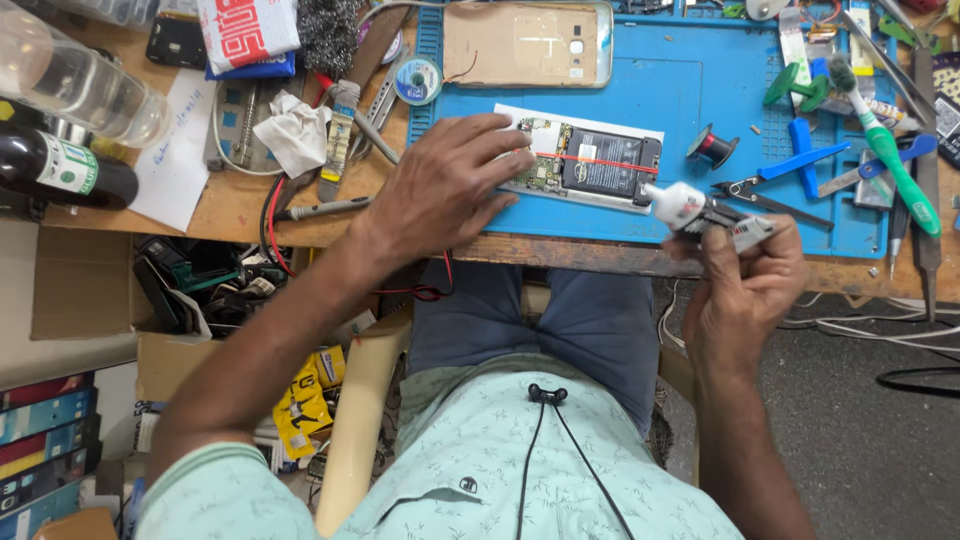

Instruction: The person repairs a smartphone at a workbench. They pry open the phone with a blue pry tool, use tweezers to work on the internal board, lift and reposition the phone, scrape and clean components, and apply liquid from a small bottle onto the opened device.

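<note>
An opened phone (590,160) lies on the blue work mat (690,90), its green circuit board and black battery exposed, a red wire running across them. My left hand (445,185) rests flat on the phone's left end, fingers spread over the board. My right hand (745,285) is closed around a small white glue tube (700,212), its nozzle pointing at the phone's right edge. The phone's gold back cover (527,44) lies face down at the far side of the mat.
Green toothbrush (885,145), blue-handled pliers (775,180), tweezers and a black wire spool (711,147) lie on the mat's right. Clear bottle (75,85), dark bottle (60,170), crumpled tissue (298,132) and a solder spool (417,80) sit left. Boxes and cables lie below the bench.
</note>
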Demonstrator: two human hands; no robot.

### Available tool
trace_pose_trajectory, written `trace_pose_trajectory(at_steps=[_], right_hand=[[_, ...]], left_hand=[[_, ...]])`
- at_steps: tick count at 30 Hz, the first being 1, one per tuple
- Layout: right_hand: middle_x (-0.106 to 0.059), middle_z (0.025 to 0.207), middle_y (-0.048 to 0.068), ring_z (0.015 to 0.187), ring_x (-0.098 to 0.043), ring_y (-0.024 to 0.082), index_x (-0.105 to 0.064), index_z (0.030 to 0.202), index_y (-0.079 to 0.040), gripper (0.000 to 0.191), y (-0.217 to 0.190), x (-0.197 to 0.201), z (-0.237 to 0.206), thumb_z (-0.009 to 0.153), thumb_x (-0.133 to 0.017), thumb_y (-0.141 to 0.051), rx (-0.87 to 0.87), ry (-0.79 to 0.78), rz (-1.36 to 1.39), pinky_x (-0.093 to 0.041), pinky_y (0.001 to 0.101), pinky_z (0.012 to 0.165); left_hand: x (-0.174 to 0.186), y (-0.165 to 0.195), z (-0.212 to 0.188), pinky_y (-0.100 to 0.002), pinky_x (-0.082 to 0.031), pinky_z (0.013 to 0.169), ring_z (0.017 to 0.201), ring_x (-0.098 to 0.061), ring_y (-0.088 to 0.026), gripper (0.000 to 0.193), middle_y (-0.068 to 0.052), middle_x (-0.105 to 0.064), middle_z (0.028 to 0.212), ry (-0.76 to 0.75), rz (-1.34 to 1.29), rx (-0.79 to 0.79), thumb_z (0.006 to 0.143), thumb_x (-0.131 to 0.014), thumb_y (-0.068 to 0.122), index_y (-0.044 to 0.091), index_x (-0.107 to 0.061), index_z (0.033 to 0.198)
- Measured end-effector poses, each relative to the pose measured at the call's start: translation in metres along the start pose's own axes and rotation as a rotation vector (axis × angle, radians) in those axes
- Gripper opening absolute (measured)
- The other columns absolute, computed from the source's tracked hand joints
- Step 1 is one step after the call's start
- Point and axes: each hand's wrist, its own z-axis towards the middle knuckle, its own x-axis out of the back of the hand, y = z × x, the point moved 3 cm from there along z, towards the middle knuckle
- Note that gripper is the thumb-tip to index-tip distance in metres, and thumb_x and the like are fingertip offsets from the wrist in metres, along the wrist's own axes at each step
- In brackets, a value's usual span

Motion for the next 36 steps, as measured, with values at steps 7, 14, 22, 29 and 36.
trace_pose_trajectory(at_steps=[7, 14, 22, 29, 36], right_hand=[[-0.066, 0.101, 0.007, 0.092, -0.066, 0.008, -0.055, 0.113, 0.000, 0.018, 0.006, 0.002, 0.007, 0.113, -0.073, 0.004, 0.020, -0.012, -0.121, -0.062, 0.0303, 0.098], [-0.067, 0.096, 0.006, 0.089, -0.067, 0.009, -0.055, 0.111, -0.001, 0.019, 0.010, -0.004, 0.010, 0.111, -0.074, 0.001, -0.002, -0.045, -0.103, -0.063, 0.0318, 0.095], [-0.070, 0.097, 0.010, 0.091, -0.071, 0.012, -0.055, 0.113, -0.002, 0.018, 0.009, -0.013, 0.010, 0.112, -0.073, -0.001, -0.026, -0.061, -0.129, -0.064, 0.0327, 0.093], [-0.072, 0.102, 0.013, 0.096, -0.073, 0.015, -0.056, 0.116, -0.001, 0.016, 0.008, -0.026, 0.010, 0.111, -0.071, -0.002, -0.059, -0.107, -0.183, -0.064, 0.0328, 0.094], [-0.069, 0.103, 0.013, 0.101, -0.074, 0.020, -0.056, 0.112, 0.001, 0.015, 0.004, -0.035, 0.015, 0.112, -0.071, -0.002, -0.105, -0.154, -0.008, -0.066, 0.0430, 0.098]], left_hand=[[-0.003, -0.013, 0.014, -0.041, -0.056, 0.100, 0.121, -0.065, -0.030, 0.021, -0.011, -0.068, 0.127, -0.076, -0.150, -0.157, 0.097, -0.074, 0.015, 0.003, -0.069, 0.113], [-0.010, -0.012, 0.014, -0.041, -0.059, 0.096, 0.123, -0.065, -0.030, 0.015, -0.010, -0.067, 0.122, -0.044, -0.063, -0.241, 0.094, -0.074, 0.012, 0.003, -0.067, 0.104], [-0.009, -0.017, 0.014, -0.039, -0.059, 0.093, 0.118, -0.067, -0.029, 0.014, -0.009, -0.067, 0.121, -0.020, -0.118, -0.174, 0.095, -0.074, 0.010, 0.005, -0.067, 0.105], [-0.011, -0.017, 0.016, -0.044, -0.053, 0.107, 0.128, -0.059, -0.033, 0.030, -0.010, -0.059, 0.131, -0.006, -0.268, -0.105, 0.089, -0.078, 0.006, 0.006, -0.066, 0.116], [-0.019, -0.022, 0.015, -0.044, -0.052, 0.111, 0.132, -0.057, -0.033, 0.025, -0.011, -0.054, 0.139, -0.115, -0.307, -0.064, 0.094, -0.076, 0.003, 0.008, -0.067, 0.116]])
